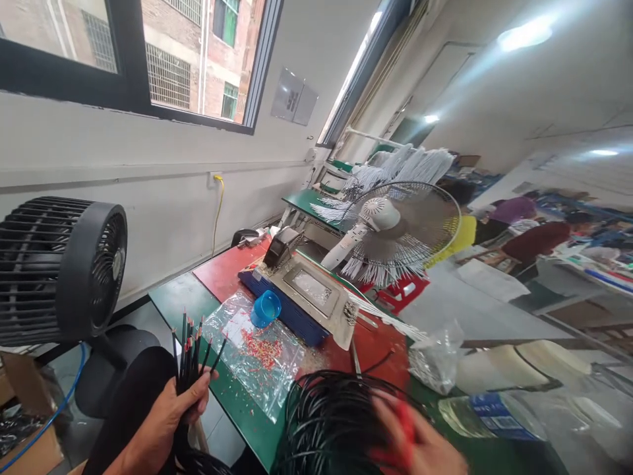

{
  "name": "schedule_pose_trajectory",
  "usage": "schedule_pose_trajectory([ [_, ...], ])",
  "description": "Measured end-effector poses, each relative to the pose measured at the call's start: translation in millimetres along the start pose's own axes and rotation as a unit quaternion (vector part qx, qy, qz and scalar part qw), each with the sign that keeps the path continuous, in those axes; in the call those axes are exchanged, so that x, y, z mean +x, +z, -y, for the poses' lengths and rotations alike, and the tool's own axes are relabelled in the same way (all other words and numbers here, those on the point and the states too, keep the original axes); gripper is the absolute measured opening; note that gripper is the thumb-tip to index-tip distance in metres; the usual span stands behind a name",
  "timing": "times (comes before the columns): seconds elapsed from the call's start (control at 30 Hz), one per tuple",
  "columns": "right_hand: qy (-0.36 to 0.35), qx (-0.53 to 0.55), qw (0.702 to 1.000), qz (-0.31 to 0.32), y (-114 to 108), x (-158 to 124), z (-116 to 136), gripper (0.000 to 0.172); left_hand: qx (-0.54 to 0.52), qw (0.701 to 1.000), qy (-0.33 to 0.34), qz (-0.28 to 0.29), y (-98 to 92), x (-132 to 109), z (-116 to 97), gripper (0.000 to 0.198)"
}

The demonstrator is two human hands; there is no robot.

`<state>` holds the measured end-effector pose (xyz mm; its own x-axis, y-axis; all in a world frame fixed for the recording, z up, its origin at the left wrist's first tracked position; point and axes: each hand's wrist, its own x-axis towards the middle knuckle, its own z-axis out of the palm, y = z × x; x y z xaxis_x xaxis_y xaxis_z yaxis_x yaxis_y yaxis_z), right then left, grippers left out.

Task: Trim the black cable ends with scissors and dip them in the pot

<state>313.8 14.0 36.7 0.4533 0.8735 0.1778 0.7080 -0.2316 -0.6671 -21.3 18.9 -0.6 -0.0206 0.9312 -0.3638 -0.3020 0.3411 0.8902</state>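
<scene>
My left hand [190,399], at the lower left, is closed round a bundle of black cables [186,359] whose ends point up and show red tips. A large coil of black cable [326,419] lies on the green table at the bottom centre. Over the right side of that coil is my right hand [415,432], blurred by motion, with something red about its fingers; what it holds, if anything, I cannot make out. Small red and yellow bits [264,349] lie on a clear plastic bag [235,359] between the hands, beside a blue cup [266,309].
A blue and beige machine [309,290] stands behind the bag. Further back is a standing fan [380,214]; a black fan [93,270] is at the left. A clear bottle [494,417] lies at the right. People sit at far tables.
</scene>
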Motion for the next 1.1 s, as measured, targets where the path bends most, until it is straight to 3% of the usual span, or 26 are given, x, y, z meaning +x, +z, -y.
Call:
schedule_pose_trajectory([
  [0.07, -0.001, 0.173, 0.969, 0.175, 45, -11, 38, 0.045, 0.027, 0.999, -0.011, 0.025, 5.2, -5, -3, 0.039],
  [0.17, 0.023, 0.346, 0.861, 0.373, 96, -25, 88, 0.045, 0.041, 0.997, -0.035, 0.053, 5.9, -11, -1, 0.044],
  [0.23, 0.04, 0.41, 0.803, 0.431, 115, -32, 107, 0.044, 0.043, 0.995, -0.05, 0.069, 1.6, -12, 6, 0.044],
  [0.3, 0.051, 0.437, 0.777, 0.45, 125, -37, 112, 0.04, 0.041, 0.994, -0.069, 0.079, -5.0, -11, 15, 0.043],
  [0.43, 0.069, 0.434, 0.789, 0.429, 138, -38, 100, 0.036, 0.078, 0.994, -0.041, 0.065, -12.8, -5, 27, 0.036],
  [0.53, 0.052, 0.422, 0.808, 0.409, 146, -37, 91, 0.035, 0.104, 0.992, 0.017, 0.069, -5.7, -2, 23, 0.032],
  [0.6, 0.041, 0.411, 0.819, 0.399, 148, -35, 88, 0.034, 0.098, 0.993, 0.02, 0.062, 3.0, 0, 15, 0.034],
  [0.73, 0.02, 0.393, 0.847, 0.358, 145, -26, 80, 0.031, 0.159, 0.984, 0.065, -0.036, 8.6, 4, 3, 0.036],
  [0.87, 0.01, 0.397, 0.887, 0.236, 142, -15, 67, 0.031, 0.163, 0.968, 0.102, -0.159, -11.1, 5, 9, 0.036],
  [0.93, -0.003, 0.387, 0.897, 0.215, 143, -14, 63, 0.03, 0.142, 0.966, 0.104, -0.189, -19.5, 1, 13, 0.038],
  [1.0, -0.023, 0.376, 0.891, 0.252, 146, -19, 64, 0.028, 0.148, 0.966, 0.11, -0.18, -19.4, -5, 13, 0.037],
  [1.1, -0.046, 0.38, 0.865, 0.323, 149, -34, 72, 0.024, 0.188, 0.971, 0.121, -0.089, -3.2, -9, 9, 0.032],
])
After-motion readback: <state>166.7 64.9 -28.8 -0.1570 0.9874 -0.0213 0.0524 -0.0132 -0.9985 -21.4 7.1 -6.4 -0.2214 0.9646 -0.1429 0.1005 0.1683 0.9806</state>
